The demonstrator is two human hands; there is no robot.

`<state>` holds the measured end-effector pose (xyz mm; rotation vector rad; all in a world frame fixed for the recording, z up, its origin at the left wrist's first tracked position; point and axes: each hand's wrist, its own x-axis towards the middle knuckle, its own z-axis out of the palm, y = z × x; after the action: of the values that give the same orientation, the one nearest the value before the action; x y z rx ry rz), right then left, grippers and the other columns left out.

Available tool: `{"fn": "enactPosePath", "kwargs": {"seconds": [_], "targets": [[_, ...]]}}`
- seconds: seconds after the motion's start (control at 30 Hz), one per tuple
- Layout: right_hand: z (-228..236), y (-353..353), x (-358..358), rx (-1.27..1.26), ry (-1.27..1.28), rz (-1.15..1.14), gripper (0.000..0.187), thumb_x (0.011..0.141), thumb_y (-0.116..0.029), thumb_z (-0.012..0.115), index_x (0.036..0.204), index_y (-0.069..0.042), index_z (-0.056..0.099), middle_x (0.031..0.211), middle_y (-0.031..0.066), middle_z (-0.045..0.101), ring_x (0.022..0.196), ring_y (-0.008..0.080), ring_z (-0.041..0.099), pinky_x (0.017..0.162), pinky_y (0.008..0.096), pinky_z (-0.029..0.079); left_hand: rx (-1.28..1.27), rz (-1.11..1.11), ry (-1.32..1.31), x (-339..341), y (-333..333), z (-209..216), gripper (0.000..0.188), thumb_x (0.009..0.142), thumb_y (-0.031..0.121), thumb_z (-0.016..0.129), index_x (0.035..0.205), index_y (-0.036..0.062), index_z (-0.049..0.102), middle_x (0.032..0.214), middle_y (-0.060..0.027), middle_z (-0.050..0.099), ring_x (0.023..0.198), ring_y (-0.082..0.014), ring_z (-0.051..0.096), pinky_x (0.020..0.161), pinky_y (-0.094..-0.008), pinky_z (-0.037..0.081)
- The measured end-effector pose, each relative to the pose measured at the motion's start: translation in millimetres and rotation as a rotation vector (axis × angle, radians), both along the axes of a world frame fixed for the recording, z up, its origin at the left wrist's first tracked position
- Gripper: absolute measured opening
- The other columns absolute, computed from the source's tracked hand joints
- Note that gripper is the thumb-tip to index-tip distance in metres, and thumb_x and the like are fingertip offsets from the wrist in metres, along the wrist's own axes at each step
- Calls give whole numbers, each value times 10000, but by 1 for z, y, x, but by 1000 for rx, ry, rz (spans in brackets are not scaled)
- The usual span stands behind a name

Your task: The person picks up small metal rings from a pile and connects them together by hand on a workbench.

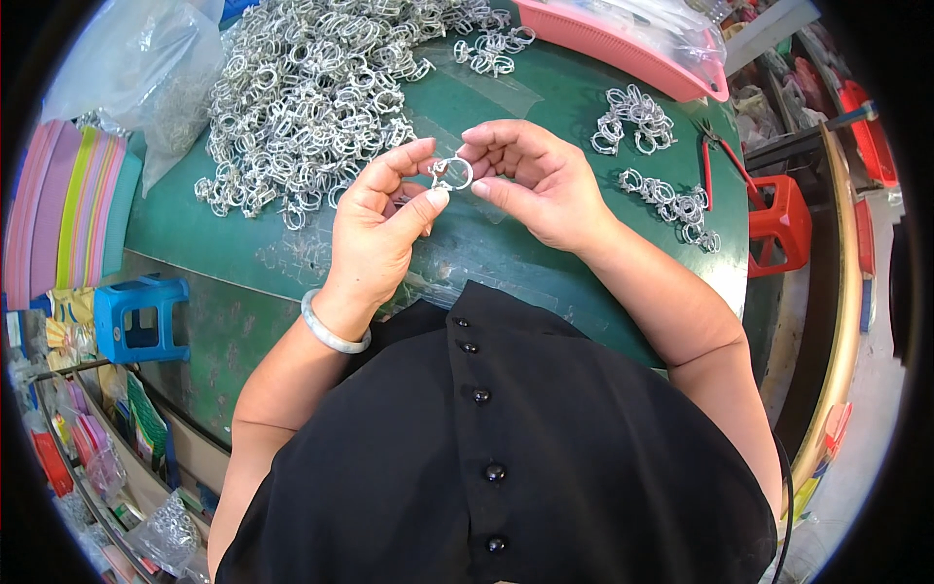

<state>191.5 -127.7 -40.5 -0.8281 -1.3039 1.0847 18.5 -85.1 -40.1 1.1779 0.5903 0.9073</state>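
My left hand [375,229] pinches a small silver metal ring [470,173] between thumb and fingers, over the near side of the green table. The ring has a smaller bent part on its left side, partly hidden by the fingers. Just right of it is my right hand [550,190], its thumb and forefinger apart and curved around the ring's right side. I see no grip by that hand; whether its thumb tip touches the ring is unclear. Beyond my left hand lies a big heap of similar silver rings [302,88], reaching close to its fingers.
Two small clusters of silver rings [634,119] [671,206] lie at the right, beside red-handled pliers [707,175]. A pink basket [623,49] stands at the back, plastic bags [146,78] at the far left. Stools, one blue [143,319], one red [783,224], flank the green table [545,258].
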Motion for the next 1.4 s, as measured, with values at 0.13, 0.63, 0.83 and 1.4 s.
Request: {"fn": "enactPosePath", "kwargs": {"seconds": [0.13,0.63,0.83,1.4], "targets": [[0,0,0,16,-8,-7,333,775,65,539,1101,22,481,976,73,548,874,118,532,803,244,443,5,4,21,-2,1,-3,381,764,-38,591,1133,6,510,972,-40,550,697,-39,493,559,-161,405],[6,-4,1,43,-84,-40,311,793,53,526,1099,16,489,1003,73,552,881,119,539,800,251,443,-430,-194,-267,-11,5,1,312,821,25,492,1132,8,486,915,-58,558,736,-124,535,563,-231,423],[-3,8,7,-25,-560,-192,255,746,5,579,998,-11,550,936,65,551,743,121,553,669,243,450,-567,-290,-532,-34,15,-5,325,774,108,479,1075,-12,496,928,-98,534,809,-198,540,563,-256,431],[-14,57,-23,95,-1111,-350,272,693,-243,663,845,-36,571,835,128,544,817,297,552,702,378,451,-738,-232,-543,-31,12,-6,319,889,183,456,1116,-41,465,940,-121,567,803,-182,569,673,-261,491]]}}
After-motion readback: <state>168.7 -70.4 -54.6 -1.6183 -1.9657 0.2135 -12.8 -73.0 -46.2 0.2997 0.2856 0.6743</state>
